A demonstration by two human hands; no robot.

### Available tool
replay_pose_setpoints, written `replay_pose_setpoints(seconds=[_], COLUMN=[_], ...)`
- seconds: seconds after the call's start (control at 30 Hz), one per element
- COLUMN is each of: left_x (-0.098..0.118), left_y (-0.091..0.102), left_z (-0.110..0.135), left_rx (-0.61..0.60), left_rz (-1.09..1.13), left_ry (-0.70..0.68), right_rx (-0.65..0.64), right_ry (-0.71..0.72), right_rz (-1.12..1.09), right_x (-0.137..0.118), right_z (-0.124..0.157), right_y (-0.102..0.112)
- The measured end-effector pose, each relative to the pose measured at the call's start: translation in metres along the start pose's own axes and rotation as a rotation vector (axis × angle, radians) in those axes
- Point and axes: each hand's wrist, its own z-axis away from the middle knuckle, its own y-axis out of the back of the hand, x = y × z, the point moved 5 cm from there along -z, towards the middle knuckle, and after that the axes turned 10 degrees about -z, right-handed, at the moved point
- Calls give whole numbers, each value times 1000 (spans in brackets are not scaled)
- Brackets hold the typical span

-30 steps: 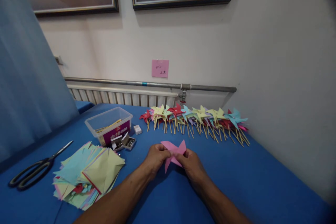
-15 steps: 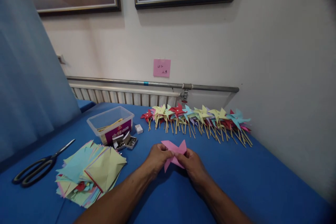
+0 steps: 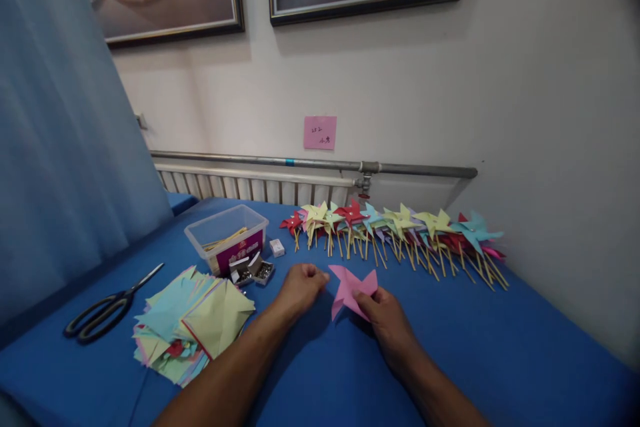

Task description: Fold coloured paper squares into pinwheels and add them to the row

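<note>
My right hand pinches a pink paper pinwheel head just above the blue table. My left hand rests a little to the left of the pinwheel head with its fingers curled in, apart from the paper. Whether anything small sits in its fingers I cannot make out. A row of finished paper pinwheels on wooden sticks lies along the far side of the table, beyond both hands.
A pile of coloured paper squares lies at the left, black scissors further left. A clear plastic box with sticks and small open boxes of pins stand behind the left hand. A radiator and wall bound the far edge.
My left hand has let go of the pink pinwheel head and drawn a little to the left. The right hand alone keeps hold of it. The view has shifted.
</note>
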Motion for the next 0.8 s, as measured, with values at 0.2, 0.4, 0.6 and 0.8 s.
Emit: replay_pose_setpoints(seconds=[0.2, 0.4, 0.6, 0.8], left_x=[8, -6, -15, -16], left_y=[60, 94, 100, 103], left_z=[-6, -11, -14, -13], left_rx=[230, 138, 74, 44], left_rz=[-902, -1234, -1229, -1225], left_ry=[-110, 78, 116, 115], right_rx=[0, 31, -7, 6], right_ry=[4, -24, -1, -3], right_rz=[29, 16, -4, 5], right_x=[5, 11, 18, 16], right_z=[-3, -7, -15, -12], right_y=[2, 4, 4, 4])
